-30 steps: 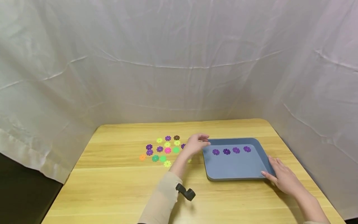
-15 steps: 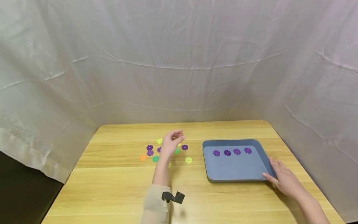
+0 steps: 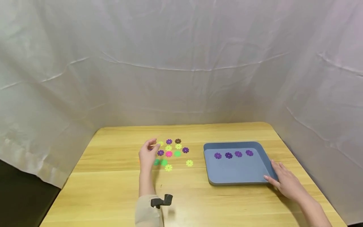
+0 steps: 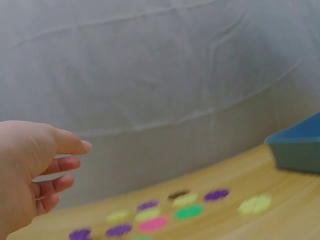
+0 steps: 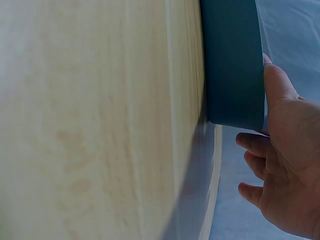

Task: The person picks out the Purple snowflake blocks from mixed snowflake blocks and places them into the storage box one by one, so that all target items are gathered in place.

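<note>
Left grip (image 3: 146, 156) loosely parted near flower discs (image 3: 169, 154); right grip (image 3: 288, 183) touching tray (image 3: 238, 172).

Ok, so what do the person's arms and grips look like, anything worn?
The left grip has no glove; a beige sleeve ends short of that wrist, with a black, angled fitting at its cuff. The right grip is ungloved too, its forearm bare to the head view's edge.

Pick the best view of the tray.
Head: nearly the whole tray is visible, inside included, with the right hand hiding part of one corner. Left wrist shows just one end, cut off by the frame; right wrist, part of an outer wall, not the inside.
</note>
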{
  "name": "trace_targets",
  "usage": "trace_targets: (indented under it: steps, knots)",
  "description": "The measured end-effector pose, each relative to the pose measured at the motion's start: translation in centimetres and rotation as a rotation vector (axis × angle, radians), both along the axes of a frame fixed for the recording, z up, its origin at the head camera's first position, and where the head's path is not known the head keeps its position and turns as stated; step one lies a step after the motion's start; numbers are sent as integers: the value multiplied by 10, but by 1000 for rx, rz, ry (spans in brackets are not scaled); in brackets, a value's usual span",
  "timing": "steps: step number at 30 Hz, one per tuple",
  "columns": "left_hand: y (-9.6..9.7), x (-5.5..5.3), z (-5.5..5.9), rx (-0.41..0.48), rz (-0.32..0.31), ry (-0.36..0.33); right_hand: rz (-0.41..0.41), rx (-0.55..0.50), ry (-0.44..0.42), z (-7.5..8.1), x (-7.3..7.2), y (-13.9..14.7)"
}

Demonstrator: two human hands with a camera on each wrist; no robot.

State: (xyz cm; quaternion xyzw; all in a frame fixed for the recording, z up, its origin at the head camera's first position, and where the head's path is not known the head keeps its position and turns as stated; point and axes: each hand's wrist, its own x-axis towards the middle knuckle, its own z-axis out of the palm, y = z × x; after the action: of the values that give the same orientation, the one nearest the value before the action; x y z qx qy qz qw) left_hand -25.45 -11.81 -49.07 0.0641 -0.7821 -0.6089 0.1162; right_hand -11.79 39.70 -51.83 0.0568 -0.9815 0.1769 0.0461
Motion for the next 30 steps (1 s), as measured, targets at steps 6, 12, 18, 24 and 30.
trace_targets:
  steps: [6,12,18,24,30]
  knots:
    - [-23,8,-25,-157,50,-34,6,-9,26,0,1,-2]
    - [-28,11,-39,-315,160,-58,2,-9,19,0,0,-2]
    - [-30,10,-48,-411,218,-127,1,-8,-4,0,0,-1]
    - [-31,9,-54,-471,193,-177,9,-12,20,-3,-1,0]
    - [-29,8,-54,-477,171,-195,9,-11,32,-5,-1,1]
